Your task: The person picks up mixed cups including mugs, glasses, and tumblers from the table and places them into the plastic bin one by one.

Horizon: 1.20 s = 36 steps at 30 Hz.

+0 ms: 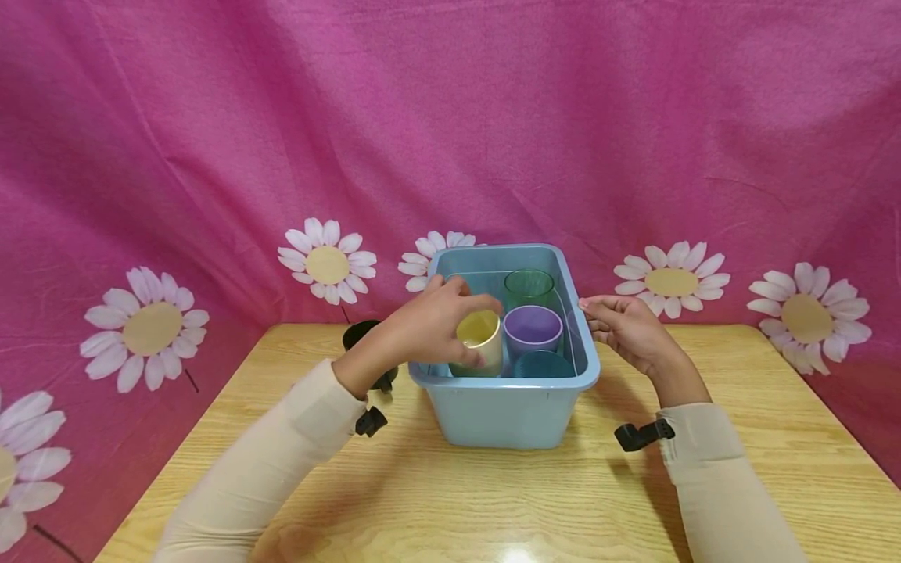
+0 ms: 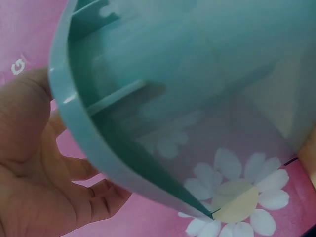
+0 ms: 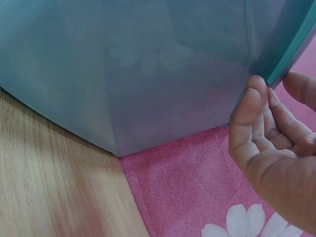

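Observation:
A light blue plastic tub (image 1: 507, 410) stands on the table with several cups inside. My left hand (image 1: 432, 324) reaches over its left side and holds a yellow cup (image 1: 482, 332) near the rim, thumb on the near side and fingers on the far side. Beside that cup are a purple cup (image 1: 533, 327), a green glass (image 1: 529, 285) behind and a dark teal cup (image 1: 542, 365) in front. At the right side, my right hand (image 1: 626, 328) pinches the tub's edge. In the left wrist view, the rim (image 2: 64, 98) hides some of the left hand's fingers.
A black mug (image 1: 387, 375) stands left of the tub, partly behind my left forearm. The tub rests on a wood-grain table (image 1: 450, 500). Behind it hangs a pink cloth (image 1: 450, 117) with white daisies.

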Each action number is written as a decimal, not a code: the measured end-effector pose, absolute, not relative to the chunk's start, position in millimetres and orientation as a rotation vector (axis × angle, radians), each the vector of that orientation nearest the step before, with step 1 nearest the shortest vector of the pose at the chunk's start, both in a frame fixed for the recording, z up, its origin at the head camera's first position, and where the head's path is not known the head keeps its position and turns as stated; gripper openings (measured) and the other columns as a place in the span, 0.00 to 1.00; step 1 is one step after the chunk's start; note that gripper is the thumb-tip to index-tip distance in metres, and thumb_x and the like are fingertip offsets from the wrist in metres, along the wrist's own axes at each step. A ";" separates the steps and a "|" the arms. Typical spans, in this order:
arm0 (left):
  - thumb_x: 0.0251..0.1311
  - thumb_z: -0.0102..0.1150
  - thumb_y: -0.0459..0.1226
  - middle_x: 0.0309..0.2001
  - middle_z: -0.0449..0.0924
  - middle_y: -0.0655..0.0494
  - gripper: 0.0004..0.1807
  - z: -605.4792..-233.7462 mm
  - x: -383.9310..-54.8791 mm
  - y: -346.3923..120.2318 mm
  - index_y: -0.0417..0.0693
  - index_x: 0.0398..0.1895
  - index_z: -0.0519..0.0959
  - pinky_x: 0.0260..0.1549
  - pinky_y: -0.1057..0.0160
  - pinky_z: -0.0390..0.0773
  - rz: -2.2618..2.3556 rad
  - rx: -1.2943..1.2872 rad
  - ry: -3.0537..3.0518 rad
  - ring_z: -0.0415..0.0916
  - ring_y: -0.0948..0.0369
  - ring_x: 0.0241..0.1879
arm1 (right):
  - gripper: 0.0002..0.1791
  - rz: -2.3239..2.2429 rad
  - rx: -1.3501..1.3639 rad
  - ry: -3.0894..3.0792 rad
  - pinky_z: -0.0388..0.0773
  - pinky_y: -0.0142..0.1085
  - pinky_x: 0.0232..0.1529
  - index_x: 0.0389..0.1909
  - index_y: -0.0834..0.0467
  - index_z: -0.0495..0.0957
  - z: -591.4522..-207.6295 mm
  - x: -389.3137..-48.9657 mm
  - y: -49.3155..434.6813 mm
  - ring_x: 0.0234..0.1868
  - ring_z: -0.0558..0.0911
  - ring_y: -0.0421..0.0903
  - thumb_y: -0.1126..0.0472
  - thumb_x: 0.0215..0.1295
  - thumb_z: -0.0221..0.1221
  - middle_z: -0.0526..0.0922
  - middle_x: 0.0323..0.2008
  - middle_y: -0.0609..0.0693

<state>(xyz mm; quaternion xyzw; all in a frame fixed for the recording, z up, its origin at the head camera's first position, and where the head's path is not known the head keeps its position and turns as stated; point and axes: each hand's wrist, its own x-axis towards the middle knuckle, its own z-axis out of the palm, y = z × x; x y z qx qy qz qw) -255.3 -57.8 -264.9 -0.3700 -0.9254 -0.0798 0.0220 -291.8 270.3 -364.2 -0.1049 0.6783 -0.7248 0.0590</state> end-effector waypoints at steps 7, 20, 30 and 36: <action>0.51 0.76 0.53 0.52 0.73 0.51 0.36 -274.3 -257.1 -56.3 0.71 0.67 0.76 0.42 0.58 0.73 -0.229 -1.166 -2.881 0.62 0.54 0.50 | 0.10 -2.188 -0.339 2.072 0.84 0.33 0.45 0.44 0.57 0.86 -364.6 -292.6 269.9 0.37 0.86 0.43 0.56 0.74 0.61 0.88 0.37 0.47; 0.55 0.75 0.49 0.51 0.74 0.48 0.33 -290.8 -265.8 -50.8 0.66 0.66 0.77 0.43 0.57 0.71 -0.163 -1.249 -2.911 0.64 0.52 0.50 | 0.10 -2.209 -0.312 2.034 0.84 0.33 0.45 0.44 0.58 0.86 -364.0 -291.9 269.4 0.37 0.87 0.44 0.56 0.74 0.61 0.88 0.37 0.48; 0.55 0.75 0.41 0.50 0.74 0.49 0.33 -298.7 -276.6 -44.2 0.69 0.66 0.76 0.43 0.58 0.70 -0.102 -1.300 -2.967 0.63 0.53 0.50 | 0.10 -2.209 -0.323 2.038 0.85 0.33 0.45 0.44 0.57 0.86 -364.1 -292.0 270.0 0.37 0.86 0.44 0.56 0.74 0.61 0.88 0.37 0.48; 0.57 0.73 0.37 0.53 0.73 0.46 0.33 -304.4 -280.3 -38.3 0.69 0.65 0.74 0.42 0.59 0.71 -0.031 -1.323 -3.020 0.63 0.52 0.49 | 0.09 -2.219 -0.317 2.019 0.85 0.33 0.44 0.43 0.57 0.86 -363.9 -291.3 268.9 0.37 0.87 0.44 0.57 0.74 0.61 0.88 0.36 0.48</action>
